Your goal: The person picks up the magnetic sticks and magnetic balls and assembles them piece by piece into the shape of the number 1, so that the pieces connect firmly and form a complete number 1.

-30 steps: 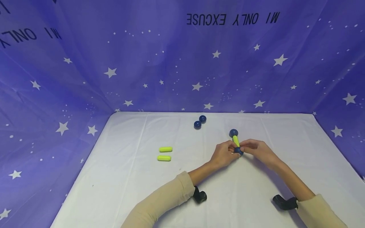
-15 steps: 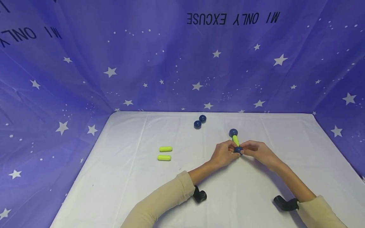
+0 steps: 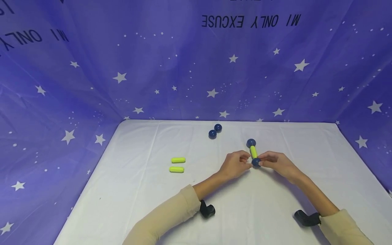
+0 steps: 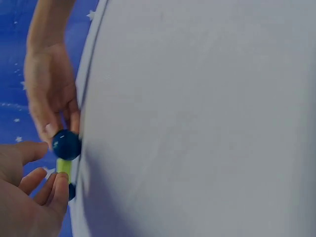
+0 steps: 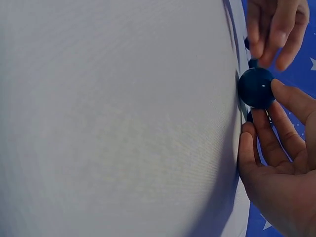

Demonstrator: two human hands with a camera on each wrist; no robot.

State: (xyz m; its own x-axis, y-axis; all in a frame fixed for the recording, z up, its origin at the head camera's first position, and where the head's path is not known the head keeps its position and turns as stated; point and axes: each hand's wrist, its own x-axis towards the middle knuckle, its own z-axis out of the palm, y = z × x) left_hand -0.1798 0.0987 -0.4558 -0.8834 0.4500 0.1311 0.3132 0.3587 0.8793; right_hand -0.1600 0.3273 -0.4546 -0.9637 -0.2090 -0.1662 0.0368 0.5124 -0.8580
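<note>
Two dark blue balls are joined by a yellow-green rod [image 3: 253, 151], one at each end. My right hand [image 3: 280, 165] pinches the near ball [image 3: 256, 162] between thumb and fingers; the right wrist view shows this ball [image 5: 256, 88] with the thumb on its side. The far ball [image 3: 251, 143] sits at the rod's other end, on the cloth. My left hand [image 3: 235, 165] is just left of the near ball, thumb and fingers spread apart with nothing between them. In the left wrist view, the left hand's fingers overlap the rod [image 4: 63, 167].
Two loose blue balls [image 3: 212, 134] lie close together near the back edge of the white-covered table [image 3: 137, 204]. On the left are two yellow-green rods [image 3: 176, 169], side by side. A purple star-print curtain [image 3: 171, 68] surrounds the table. Black wrist mounts [image 3: 306, 218] hang from both forearms.
My left hand has let go of the near ball and drawn back a little to the left. The right hand has kept its pinch and barely moved.
</note>
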